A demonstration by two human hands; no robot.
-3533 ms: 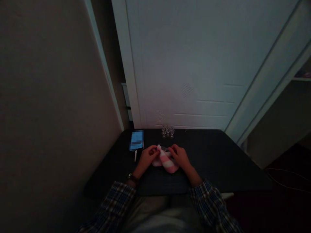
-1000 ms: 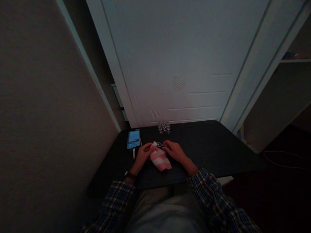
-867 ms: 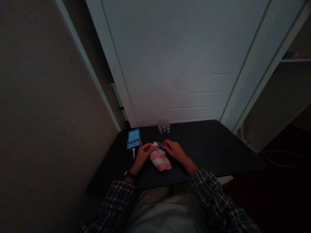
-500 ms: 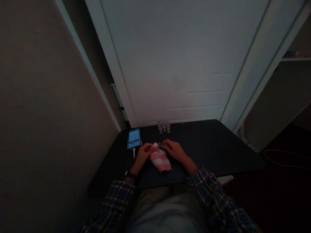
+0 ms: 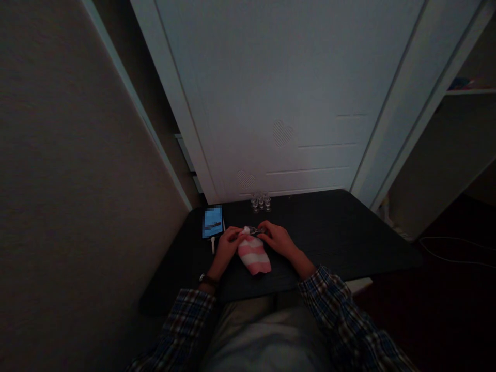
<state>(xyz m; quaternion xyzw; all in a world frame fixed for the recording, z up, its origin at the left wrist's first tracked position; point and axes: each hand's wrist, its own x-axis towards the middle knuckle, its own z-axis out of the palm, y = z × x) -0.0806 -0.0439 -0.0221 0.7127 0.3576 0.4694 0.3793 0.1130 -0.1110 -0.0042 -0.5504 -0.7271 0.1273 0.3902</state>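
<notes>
Between my hands, above the dark table [image 5: 329,237], is a small clear stemmed glass [image 5: 253,231], lying sideways. My right hand [image 5: 278,238] pinches its right end. The fingers of my left hand [image 5: 228,244] are closed on a pink and white striped cloth [image 5: 254,257], whose upper end is bunched at the left end of the glass. From there the cloth hangs toward me. How far it goes into the glass is too small to tell.
Several small clear stemmed glasses [image 5: 261,202] stand at the table's back edge. A tablet with a lit screen [image 5: 213,221] lies at the left, with a white plug or cable end [image 5: 213,245] below it. A white panel [image 5: 248,103] rises behind the table.
The view has shifted slightly. My hands keep hold of the glass and the cloth in nearly the same place, with only small finger movements.
</notes>
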